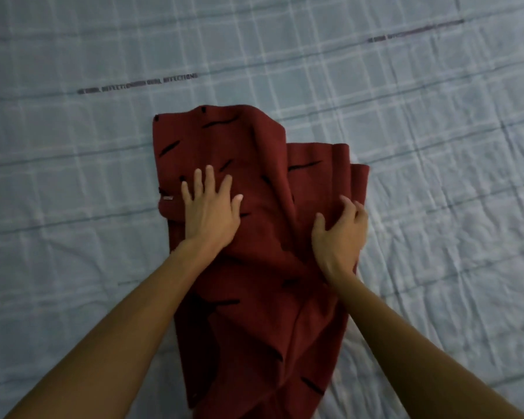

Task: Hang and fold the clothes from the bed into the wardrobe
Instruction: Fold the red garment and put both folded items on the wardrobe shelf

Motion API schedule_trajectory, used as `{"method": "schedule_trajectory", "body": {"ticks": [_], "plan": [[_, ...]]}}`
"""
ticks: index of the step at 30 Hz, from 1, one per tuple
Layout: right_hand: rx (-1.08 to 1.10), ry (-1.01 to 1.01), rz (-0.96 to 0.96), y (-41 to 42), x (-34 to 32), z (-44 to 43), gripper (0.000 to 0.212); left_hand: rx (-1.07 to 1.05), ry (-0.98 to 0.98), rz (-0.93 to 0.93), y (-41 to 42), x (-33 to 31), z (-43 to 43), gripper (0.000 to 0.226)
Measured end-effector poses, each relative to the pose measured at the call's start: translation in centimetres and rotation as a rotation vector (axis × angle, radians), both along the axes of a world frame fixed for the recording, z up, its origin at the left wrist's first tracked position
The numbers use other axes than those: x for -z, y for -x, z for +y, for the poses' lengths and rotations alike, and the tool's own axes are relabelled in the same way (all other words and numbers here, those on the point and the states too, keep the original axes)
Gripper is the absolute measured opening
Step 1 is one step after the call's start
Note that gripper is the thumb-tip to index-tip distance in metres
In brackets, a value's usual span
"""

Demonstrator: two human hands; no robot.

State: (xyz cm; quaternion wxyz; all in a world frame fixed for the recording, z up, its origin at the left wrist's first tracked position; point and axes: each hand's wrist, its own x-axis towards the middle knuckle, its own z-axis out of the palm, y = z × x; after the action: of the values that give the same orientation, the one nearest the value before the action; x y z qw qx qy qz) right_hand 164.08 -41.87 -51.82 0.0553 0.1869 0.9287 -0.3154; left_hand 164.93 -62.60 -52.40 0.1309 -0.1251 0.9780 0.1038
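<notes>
Red garment mid-fold on the bed, early days

Going left to right: there's the checked bed sheet (73,176) with a line of printed lettering on it. Then the left hand (211,213) lies flat with fingers straight and spread, pressing on the upper left part of the red garment (254,313) and gripping nothing. The garment, dark red with black dashes, sprawls down the middle of the sheet toward the camera. Its right side is doubled over in a couple of loose layers and the lower half is rumpled. On that side the right hand (339,234) has its fingers bent over the folded edge, thumb apart, and I can't tell if it's got hold of the cloth or is just resting there. I'd say one fold is roughly started and nothing's neat yet. No wardrobe in view, so putting away is all left.
</notes>
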Motion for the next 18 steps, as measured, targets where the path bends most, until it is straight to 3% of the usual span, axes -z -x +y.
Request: {"method": "schedule_trajectory", "body": {"ticks": [4, 7, 11, 15, 18], "plan": [[0.107, -0.012, -0.279, -3.3, 0.4, 3.8, 0.084, 0.182, -0.145, 0.010, -2.1, -1.6, 5.4, 0.064], [0.202, 0.175, -0.336, -2.6, 0.0, 4.5, 0.054, 0.188, -0.110, -0.095, -3.8, -0.7, 8.1, 0.067], [0.245, 0.259, -0.103, -2.6, -2.3, 6.1, 0.015, 0.118, -0.024, -0.213, -6.1, 0.0, 7.9, 0.066], [0.553, 0.382, 0.054, -3.6, -4.8, 10.2, 0.016, 0.072, 0.030, -0.266, -7.8, -0.3, 8.1, 0.063], [0.567, 0.422, 0.039, -5.5, -5.3, 12.7, 0.020, 0.015, 0.046, -0.326, -7.7, -0.8, 9.8, 0.061]]}}
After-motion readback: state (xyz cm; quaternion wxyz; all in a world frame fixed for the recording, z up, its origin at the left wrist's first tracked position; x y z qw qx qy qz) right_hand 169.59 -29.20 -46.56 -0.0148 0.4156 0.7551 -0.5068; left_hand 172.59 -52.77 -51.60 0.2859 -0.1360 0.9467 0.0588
